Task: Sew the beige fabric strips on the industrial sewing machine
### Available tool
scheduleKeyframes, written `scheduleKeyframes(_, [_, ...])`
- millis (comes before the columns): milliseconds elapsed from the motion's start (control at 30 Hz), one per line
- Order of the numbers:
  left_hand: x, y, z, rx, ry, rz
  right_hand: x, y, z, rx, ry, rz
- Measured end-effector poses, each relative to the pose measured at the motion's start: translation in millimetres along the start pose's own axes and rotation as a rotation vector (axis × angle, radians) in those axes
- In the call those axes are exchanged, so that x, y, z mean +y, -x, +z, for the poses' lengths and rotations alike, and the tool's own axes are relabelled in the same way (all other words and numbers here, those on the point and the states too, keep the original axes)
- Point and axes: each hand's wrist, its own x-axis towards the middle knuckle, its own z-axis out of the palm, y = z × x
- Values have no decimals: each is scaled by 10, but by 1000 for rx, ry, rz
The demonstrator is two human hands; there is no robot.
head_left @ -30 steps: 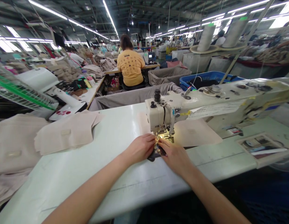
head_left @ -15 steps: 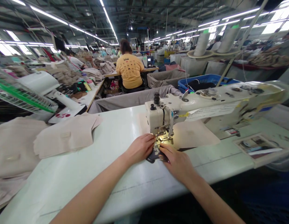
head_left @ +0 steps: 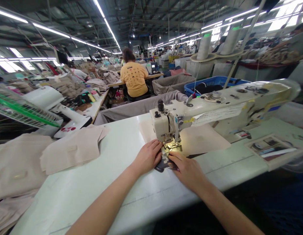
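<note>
My left hand (head_left: 148, 156) lies at the left of the presser foot of a white sewing machine (head_left: 163, 125), its fingers pressed together and bent. Close to the lit needle plate (head_left: 173, 146), my right hand (head_left: 187, 166) has thumb and fingers drawn together from the front. What either set of fingertips pinches is too small and covered to make out. A beige fabric panel (head_left: 204, 138) lies flat under the machine's arm, right of the needle, and some beige cloth shows behind the machine head. Between my hands is a dark, worn plate (head_left: 163, 162).
Beige fabric pieces (head_left: 70, 148) are stacked on the pale table (head_left: 112, 156) at left, beside a white fan (head_left: 65, 114). An inset tray (head_left: 271, 148) with small tools is at right. Thread cones (head_left: 204, 47) stand behind the machine. A person in a yellow shirt (head_left: 134, 78) sits ahead.
The view has tilted a little, shifting the surroundings slightly. Both hands stay by the presser foot, with hardly any movement relative to the machine.
</note>
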Motion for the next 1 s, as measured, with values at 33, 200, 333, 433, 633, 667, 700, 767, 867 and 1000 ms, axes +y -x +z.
scheduleKeyframes(33, [13,-6,-19,-6,-17,-11,8,2,7,10,-13,1])
scheduleKeyframes(200, [131,3,-116,-34,-50,-79,67,24,45,80,-107,28])
scheduleKeyframes(333, [300,84,-103,-90,69,-30,75,64,13,120,-186,4])
scheduleKeyframes(433, [391,119,-38,-99,59,-15,49,90,-36,65,-175,-34])
scheduleKeyframes(633, [321,84,28,-39,20,13,-5,79,-65,-49,-51,-11])
scheduleKeyframes(667, [300,79,22,-36,38,30,-14,75,-60,-52,-40,-13])
scheduleKeyframes(700, [283,78,16,-31,57,45,-23,75,-55,-52,-31,-16])
scheduleKeyframes(767, [260,84,5,-21,91,65,-43,81,-45,-48,-17,-18])
scheduleKeyframes(867, [245,104,9,-9,116,75,-69,104,-37,-36,-9,-18])
scheduleKeyframes(1000, [223,107,32,2,115,72,-76,105,-37,-27,-9,-5])
